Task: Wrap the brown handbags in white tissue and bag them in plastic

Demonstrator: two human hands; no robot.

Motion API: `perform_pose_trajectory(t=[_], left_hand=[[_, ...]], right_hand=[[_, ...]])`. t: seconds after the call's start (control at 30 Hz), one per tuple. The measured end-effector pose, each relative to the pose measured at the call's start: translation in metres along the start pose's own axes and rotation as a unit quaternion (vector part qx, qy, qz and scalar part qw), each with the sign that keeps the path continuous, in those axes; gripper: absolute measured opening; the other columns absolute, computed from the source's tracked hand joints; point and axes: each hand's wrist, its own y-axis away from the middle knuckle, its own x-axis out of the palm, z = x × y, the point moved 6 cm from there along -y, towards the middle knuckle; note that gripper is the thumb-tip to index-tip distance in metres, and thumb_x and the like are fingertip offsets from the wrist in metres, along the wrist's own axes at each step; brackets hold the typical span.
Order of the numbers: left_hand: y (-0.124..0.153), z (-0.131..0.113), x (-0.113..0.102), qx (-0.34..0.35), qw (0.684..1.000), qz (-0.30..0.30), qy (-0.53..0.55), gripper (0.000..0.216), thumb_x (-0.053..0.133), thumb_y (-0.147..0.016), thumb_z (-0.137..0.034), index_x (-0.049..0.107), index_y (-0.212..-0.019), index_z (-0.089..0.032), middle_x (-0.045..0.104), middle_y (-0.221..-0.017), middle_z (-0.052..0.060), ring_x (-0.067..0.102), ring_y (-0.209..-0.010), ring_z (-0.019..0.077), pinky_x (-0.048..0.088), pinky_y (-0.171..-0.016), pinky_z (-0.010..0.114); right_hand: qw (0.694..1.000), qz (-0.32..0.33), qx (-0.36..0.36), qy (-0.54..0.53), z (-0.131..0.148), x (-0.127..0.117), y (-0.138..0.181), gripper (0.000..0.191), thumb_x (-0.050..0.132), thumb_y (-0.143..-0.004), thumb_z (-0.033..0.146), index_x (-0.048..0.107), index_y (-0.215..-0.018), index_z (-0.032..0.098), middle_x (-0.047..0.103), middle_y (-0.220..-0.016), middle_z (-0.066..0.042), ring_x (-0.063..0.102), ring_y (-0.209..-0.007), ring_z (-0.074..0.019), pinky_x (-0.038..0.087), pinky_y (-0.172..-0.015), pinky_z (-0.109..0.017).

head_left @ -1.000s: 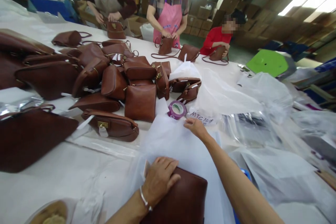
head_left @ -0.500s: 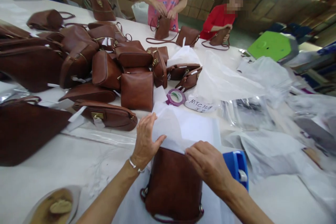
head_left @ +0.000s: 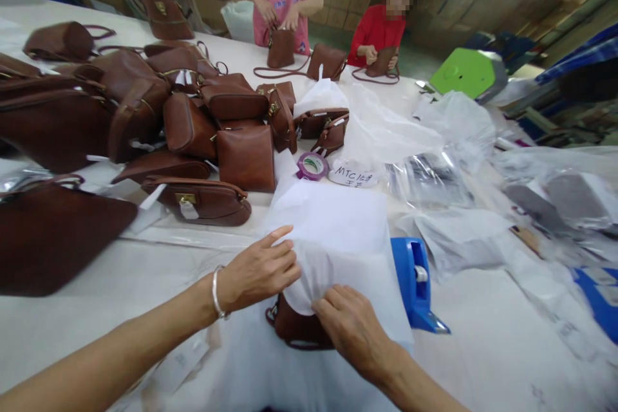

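A brown leather bag (head_left: 295,328) lies in front of me, mostly covered by a sheet of white tissue paper (head_left: 338,232). My left hand (head_left: 258,270) rests flat on the paper over the bag's left side, fingers stretched out, a silver bangle on the wrist. Over the bag's lower edge, my right hand (head_left: 352,328) presses the paper down with bent fingers. Only the bag's bottom corner and strap show.
A blue tape dispenser (head_left: 415,283) stands just right of the paper. A purple tape roll (head_left: 312,166) and a pile of brown bags (head_left: 193,122) lie beyond. Clear plastic bags (head_left: 434,174) spread to the right. Three people handle bags at the far edge.
The tissue paper has been folded down over the bag, which was uncovered half a second ago. Both hands moved onto the paper; a second ago the right hand reached toward the tape roll.
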Motion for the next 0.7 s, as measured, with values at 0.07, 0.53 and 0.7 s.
perform_pose_trajectory(t=[0.07, 0.53, 0.7], left_hand=[[0.022, -0.011, 0.007, -0.003, 1.0, 0.03, 0.005, 0.021, 0.046, -0.098, -0.014, 0.055, -0.08, -0.02, 0.057, -0.074, 0.0, 0.054, -0.074, 0.0162, 0.045, -0.1, 0.041], [0.072, -0.063, 0.052, -0.035, 0.996, 0.063, 0.054, 0.008, 0.049, -0.096, -0.013, 0.054, -0.094, -0.019, 0.056, -0.08, 0.002, 0.05, -0.07, 0.018, 0.037, -0.061, 0.033], [0.084, -0.049, 0.049, -0.077, 0.994, 0.07, 0.046, 0.012, 0.047, -0.096, -0.01, 0.053, -0.094, -0.019, 0.058, -0.081, 0.002, 0.052, -0.07, 0.0179, 0.039, -0.061, 0.03]], right_hand=[[1.0, 0.02, 0.002, -0.016, -0.001, 0.008, 0.008, 0.018, 0.051, -0.094, 0.014, 0.055, -0.078, 0.022, 0.059, -0.072, 0.0, 0.051, -0.065, -0.0164, 0.035, -0.062, -0.029], [0.965, 0.034, 0.131, -0.223, -0.025, -0.004, 0.002, 0.015, 0.059, -0.092, 0.028, 0.07, -0.084, 0.024, 0.07, -0.077, 0.001, 0.065, -0.071, -0.0147, 0.05, -0.067, -0.025], [0.994, -0.082, 0.025, -0.063, 0.003, 0.012, -0.01, 0.052, 0.06, -0.091, 0.033, 0.05, -0.14, 0.021, 0.049, -0.147, -0.013, 0.039, -0.139, -0.0316, 0.031, -0.114, -0.056]])
